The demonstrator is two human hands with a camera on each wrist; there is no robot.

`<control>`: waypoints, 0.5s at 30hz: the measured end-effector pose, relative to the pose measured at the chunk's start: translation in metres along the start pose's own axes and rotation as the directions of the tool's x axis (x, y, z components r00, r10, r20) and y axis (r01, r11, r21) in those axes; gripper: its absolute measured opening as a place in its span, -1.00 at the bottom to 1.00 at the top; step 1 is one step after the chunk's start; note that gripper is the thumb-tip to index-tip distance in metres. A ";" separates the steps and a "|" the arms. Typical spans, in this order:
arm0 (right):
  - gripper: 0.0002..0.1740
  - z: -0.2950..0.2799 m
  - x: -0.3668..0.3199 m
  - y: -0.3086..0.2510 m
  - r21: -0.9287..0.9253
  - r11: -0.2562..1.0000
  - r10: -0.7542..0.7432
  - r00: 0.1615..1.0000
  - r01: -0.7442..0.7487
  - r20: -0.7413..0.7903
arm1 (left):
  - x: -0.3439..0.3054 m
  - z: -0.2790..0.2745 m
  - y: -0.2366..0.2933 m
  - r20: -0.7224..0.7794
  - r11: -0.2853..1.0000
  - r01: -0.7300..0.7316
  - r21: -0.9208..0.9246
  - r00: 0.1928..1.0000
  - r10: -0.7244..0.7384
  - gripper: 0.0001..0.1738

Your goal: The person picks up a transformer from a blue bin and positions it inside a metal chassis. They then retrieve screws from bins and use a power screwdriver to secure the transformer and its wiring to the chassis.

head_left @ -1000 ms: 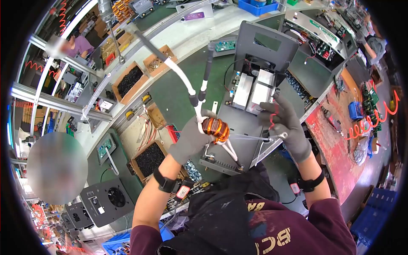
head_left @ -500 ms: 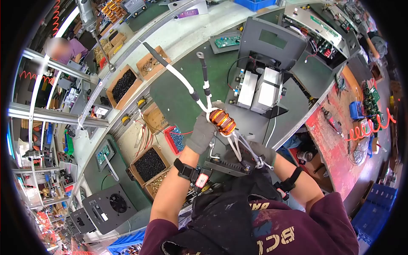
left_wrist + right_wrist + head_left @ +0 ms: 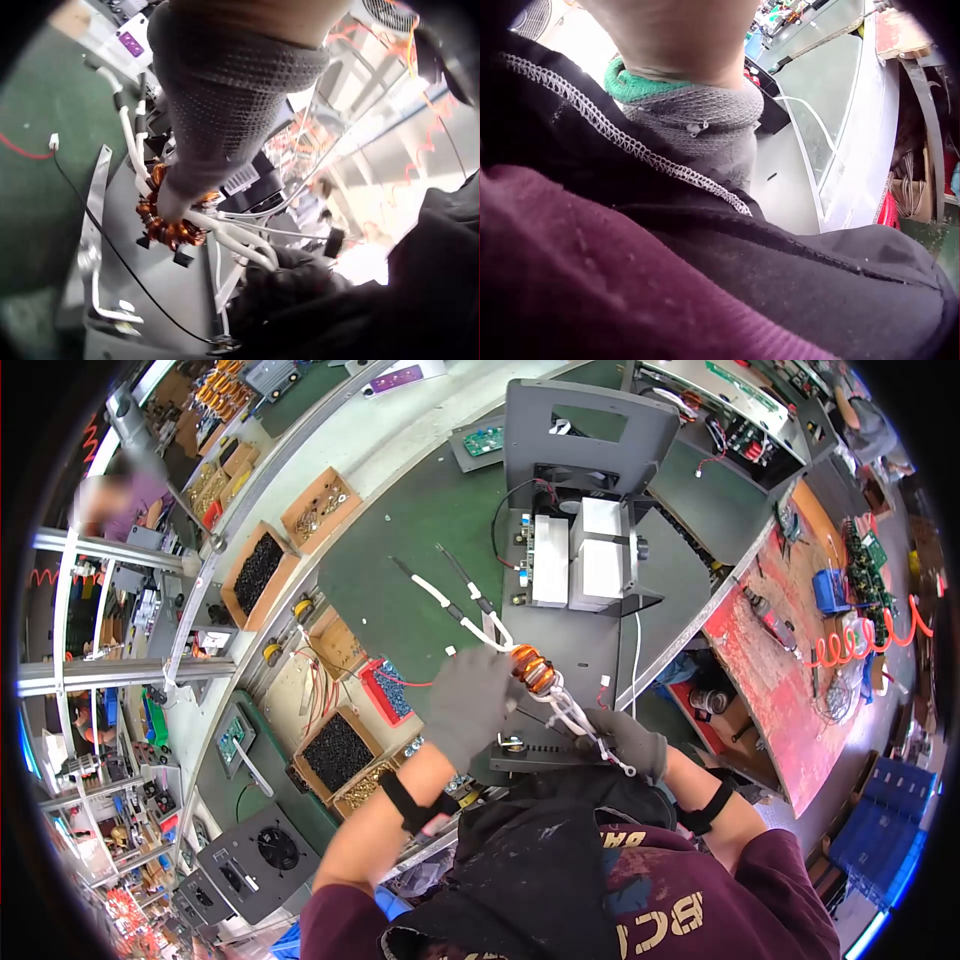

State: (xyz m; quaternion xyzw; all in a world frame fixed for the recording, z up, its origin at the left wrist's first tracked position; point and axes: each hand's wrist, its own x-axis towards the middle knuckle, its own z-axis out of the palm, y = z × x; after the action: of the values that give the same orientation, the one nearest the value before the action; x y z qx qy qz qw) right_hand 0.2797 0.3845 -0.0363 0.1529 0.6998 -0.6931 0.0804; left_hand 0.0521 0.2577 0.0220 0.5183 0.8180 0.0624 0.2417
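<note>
The left hand (image 3: 468, 705), gloved, is at the coil (image 3: 533, 669), its fingers bent round the near side and one digit reaching into the ring in the left wrist view. The right hand (image 3: 632, 742), also gloved, has its fingers curled round the lower leads (image 3: 568, 712), which run from the coil and end in a ring lug (image 3: 628, 770) by that hand. The coil is held above the grey base (image 3: 560, 635), between the two hands. The upper leads (image 3: 433, 592) slant away over the green tabletop (image 3: 370, 545), ending in dark sleeves. Beyond the coil, white blocks (image 3: 601, 565) stand before an upright panel (image 3: 520, 425). Left of the left hand are a red bin (image 3: 372, 693) of blue pieces and a box (image 3: 372, 732) of black ones.
</note>
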 end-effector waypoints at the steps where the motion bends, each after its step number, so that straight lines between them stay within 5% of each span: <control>1: -0.63 -0.004 0.001 -0.005 -0.029 0.999 0.025 0.999 -0.024 0.029 | 0.005 -0.003 0.002 -0.205 0.886 -0.342 0.312 0.887 0.414 -0.40; 2: -0.67 -0.007 0.002 -0.011 -0.058 0.997 0.052 0.997 -0.048 0.056 | 0.017 0.004 -0.002 -0.201 0.884 -0.348 0.312 0.886 0.419 -0.40; 4: -0.58 -0.008 0.000 -0.013 -0.085 0.991 0.107 0.993 -0.103 0.054 | 0.049 0.035 -0.016 -0.078 0.755 -0.613 0.233 0.762 0.643 -0.33; 5: -0.58 -0.009 -0.003 -0.006 -0.032 0.994 0.104 0.994 -0.103 0.041 | 0.061 0.040 -0.020 0.075 0.788 -0.612 0.071 0.791 0.608 -0.52; 8: -0.62 -0.015 -0.014 0.002 0.066 0.983 0.172 0.985 -0.171 -0.014 | 0.065 0.045 -0.009 0.046 0.830 -0.524 0.189 0.849 0.526 -0.71; 9: -0.64 -0.018 -0.019 0.015 0.299 0.951 0.123 0.983 -0.077 -0.136 | 0.064 0.048 -0.005 -0.108 0.812 -0.524 0.259 0.819 0.563 -0.87; 10: -0.65 -0.021 -0.026 0.033 0.502 0.864 0.103 0.960 0.044 -0.262 | 0.064 0.048 0.002 -0.105 0.811 -0.525 0.257 0.819 0.563 -0.87; 11: -0.65 -0.025 -0.035 0.065 0.256 0.957 0.182 0.970 -0.137 -0.159 | 0.063 0.046 0.014 -0.077 0.831 -0.463 0.310 0.859 0.507 -0.88; 14: -0.63 -0.012 -0.037 0.065 0.353 0.935 0.117 0.969 -0.033 -0.218 | 0.073 0.066 0.044 -0.047 0.852 -0.348 0.392 0.917 0.397 -0.86; 15: -0.61 -0.017 -0.040 0.054 0.100 0.979 0.193 0.962 -0.176 -0.194 | 0.078 0.072 0.053 -0.032 0.829 -0.311 0.465 0.930 0.367 -0.87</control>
State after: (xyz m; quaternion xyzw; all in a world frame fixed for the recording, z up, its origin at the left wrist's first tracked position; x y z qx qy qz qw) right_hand 0.3368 0.3966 -0.0741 0.2906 0.6579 -0.6916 0.0667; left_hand 0.1016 0.3390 -0.0483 0.6923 0.7177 -0.0567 0.0498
